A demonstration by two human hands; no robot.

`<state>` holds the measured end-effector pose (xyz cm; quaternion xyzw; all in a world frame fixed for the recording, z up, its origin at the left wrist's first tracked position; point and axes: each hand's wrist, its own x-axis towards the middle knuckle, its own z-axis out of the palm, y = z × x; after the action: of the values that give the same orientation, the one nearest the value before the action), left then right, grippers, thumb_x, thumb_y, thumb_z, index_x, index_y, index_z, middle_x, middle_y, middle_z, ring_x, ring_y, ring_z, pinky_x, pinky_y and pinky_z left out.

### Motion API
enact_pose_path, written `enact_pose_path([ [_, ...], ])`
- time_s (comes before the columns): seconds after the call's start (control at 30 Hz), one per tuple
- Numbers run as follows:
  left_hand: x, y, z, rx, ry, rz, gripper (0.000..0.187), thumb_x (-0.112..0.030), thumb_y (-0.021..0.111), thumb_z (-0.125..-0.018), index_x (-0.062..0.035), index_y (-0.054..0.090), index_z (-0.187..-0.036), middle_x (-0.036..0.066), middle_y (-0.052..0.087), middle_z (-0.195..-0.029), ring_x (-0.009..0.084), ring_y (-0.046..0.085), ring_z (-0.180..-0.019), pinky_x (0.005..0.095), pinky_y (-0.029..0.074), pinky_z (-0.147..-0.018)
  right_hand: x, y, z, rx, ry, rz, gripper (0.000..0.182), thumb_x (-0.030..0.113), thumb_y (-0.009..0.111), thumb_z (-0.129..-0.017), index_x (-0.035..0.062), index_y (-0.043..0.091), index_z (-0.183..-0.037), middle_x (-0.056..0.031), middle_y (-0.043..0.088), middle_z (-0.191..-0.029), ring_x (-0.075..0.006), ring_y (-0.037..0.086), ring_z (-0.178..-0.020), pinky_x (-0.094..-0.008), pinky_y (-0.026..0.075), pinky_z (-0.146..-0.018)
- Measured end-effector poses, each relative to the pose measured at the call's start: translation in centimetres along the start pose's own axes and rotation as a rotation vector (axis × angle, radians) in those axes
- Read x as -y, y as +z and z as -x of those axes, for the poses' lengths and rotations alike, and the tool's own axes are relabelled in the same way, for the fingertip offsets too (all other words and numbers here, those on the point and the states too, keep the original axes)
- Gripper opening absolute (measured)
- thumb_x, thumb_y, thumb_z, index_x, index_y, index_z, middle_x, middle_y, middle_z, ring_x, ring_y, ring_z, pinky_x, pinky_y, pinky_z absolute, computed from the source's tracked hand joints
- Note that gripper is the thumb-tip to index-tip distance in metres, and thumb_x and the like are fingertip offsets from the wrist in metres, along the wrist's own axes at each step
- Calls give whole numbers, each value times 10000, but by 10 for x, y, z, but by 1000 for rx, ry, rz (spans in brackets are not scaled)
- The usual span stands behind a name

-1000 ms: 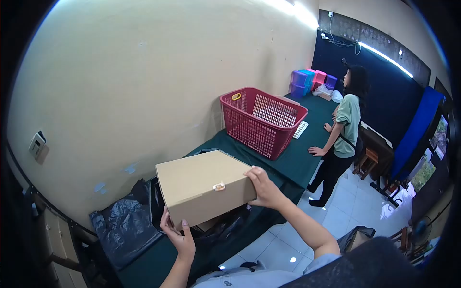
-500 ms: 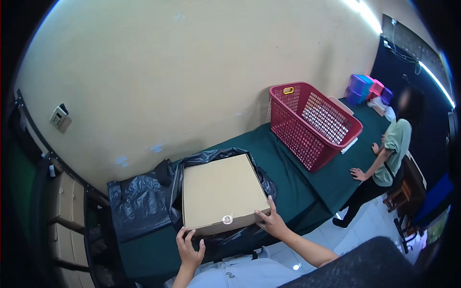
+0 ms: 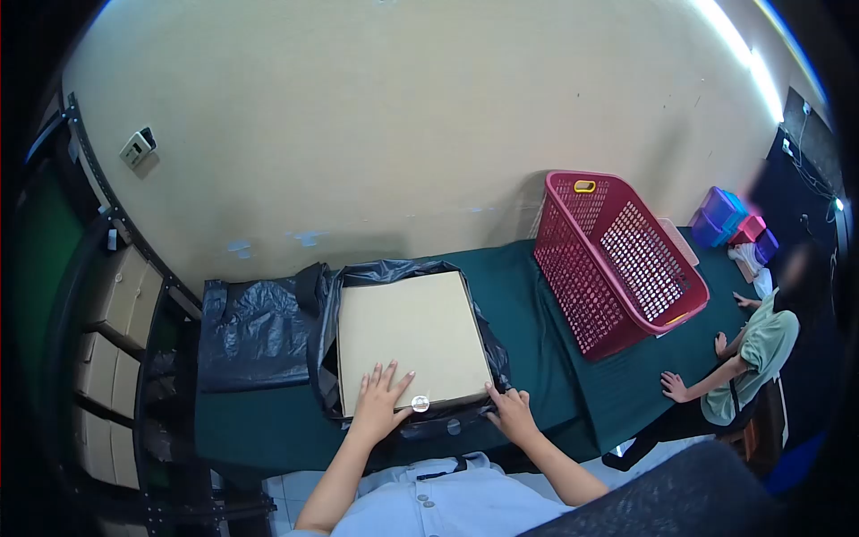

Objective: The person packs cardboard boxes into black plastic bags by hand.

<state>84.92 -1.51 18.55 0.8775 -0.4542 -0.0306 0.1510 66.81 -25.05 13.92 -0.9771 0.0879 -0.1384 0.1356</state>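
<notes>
A closed brown cardboard box [image 3: 407, 336] with a round clear sticker [image 3: 420, 404] at its front edge sits inside a black plastic bag [image 3: 323, 358]. The bag's rim surrounds the box, and the top stays uncovered. My left hand [image 3: 380, 403] lies flat on the front left of the box top, fingers spread. At the front right corner, my right hand [image 3: 512, 416] touches the box and the bag's edge with its index finger stretched out. Its other fingers are slightly bent, and nothing is clearly held in them.
Flat black plastic [image 3: 259, 336] lies left of the box on the green-covered table [image 3: 528, 385]. A maroon laundry basket [image 3: 617, 268] stands to the right, with colourful containers [image 3: 720, 215] beyond. A person [image 3: 747, 367] leans on the table at far right. Shelves [image 3: 112, 358] with cartons stand left.
The box sits lower in the bag, whose front now rises against it. My left hand has moved from the front left corner onto the top; my right hand stays near its corner. The view has shifted.
</notes>
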Motion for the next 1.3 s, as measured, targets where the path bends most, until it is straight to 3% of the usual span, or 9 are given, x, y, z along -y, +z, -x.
enact_pose_path([
  [0.3,-11,-12,3,76,-68,45,681,-364,696,-720,-275,434,-1342,122,315,-1435,374,296,-1318,531,245,-1066,38,-110,-25,-72,-195,-95,267,21,632,-679,126,683,-919,9,541,-668,-176,496,-760,-379,286,-851],
  [0.47,-23,-21,12,163,-6,-5,652,-480,649,-755,-252,451,-1332,139,322,-1428,375,287,-1321,552,257,-1049,19,-137,-64,71,-240,-697,523,86,536,-622,54,607,-1139,-124,595,-874,-261,548,-843,-367,387,-856],
  [0.6,-26,-37,0,234,-23,19,579,-535,525,-833,-184,497,-1293,173,425,-1348,399,381,-1253,492,315,-1027,-3,-107,-116,-99,56,-809,532,157,583,-713,20,546,-1226,-147,609,-975,-312,551,-891,-373,426,-879],
  [0.7,-24,-51,-31,240,-56,231,505,-460,499,-877,-131,517,-1259,182,455,-1309,384,421,-1215,439,343,-1014,-34,-54,-140,-206,200,43,413,153,585,-766,10,593,-1152,-187,633,-980,-331,585,-913,-375,458,-850],
  [0.77,-30,-53,-51,149,-4,223,464,-401,481,-901,-115,496,-1266,183,453,-1300,367,435,-1197,400,354,-1009,-55,-52,-152,360,419,-119,266,133,579,-793,-15,654,-1000,-211,655,-905,-343,629,-871,-384,490,-793],
  [0.9,-22,-1,-78,-20,73,185,540,-415,503,-883,-175,398,-1355,182,316,-1412,370,303,-1301,482,262,-1055,-75,-75,-163,-52,465,-226,132,97,599,-772,-10,677,-759,-219,644,-775,-361,642,-767,-413,512,-732],
  [1.0,-21,26,-79,-20,-3,92,573,-453,475,-883,-216,352,-1389,173,235,-1462,366,209,-1352,553,163,-1070,-80,-92,-169,-64,427,-335,255,178,645,-773,-20,656,-933,-237,639,-893,-361,625,-883,-399,492,-807],
  [1.17,-24,28,-74,-16,-69,39,565,-495,430,-890,-257,345,-1395,139,222,-1479,343,192,-1366,604,103,-1064,-75,-51,-147,590,287,-194,998,299,791,-609,-3,263,-1399,-272,412,-1266,-405,432,-1176,-412,412,-957],
  [1.3,-27,25,-68,-11,-109,28,566,-495,440,-886,-264,347,-1394,123,222,-1482,341,191,-1366,598,102,-1066,-62,-21,-146,332,359,34,624,161,723,-668,-24,474,-1209,-226,486,-1151,-401,519,-1044,-439,462,-870],
])
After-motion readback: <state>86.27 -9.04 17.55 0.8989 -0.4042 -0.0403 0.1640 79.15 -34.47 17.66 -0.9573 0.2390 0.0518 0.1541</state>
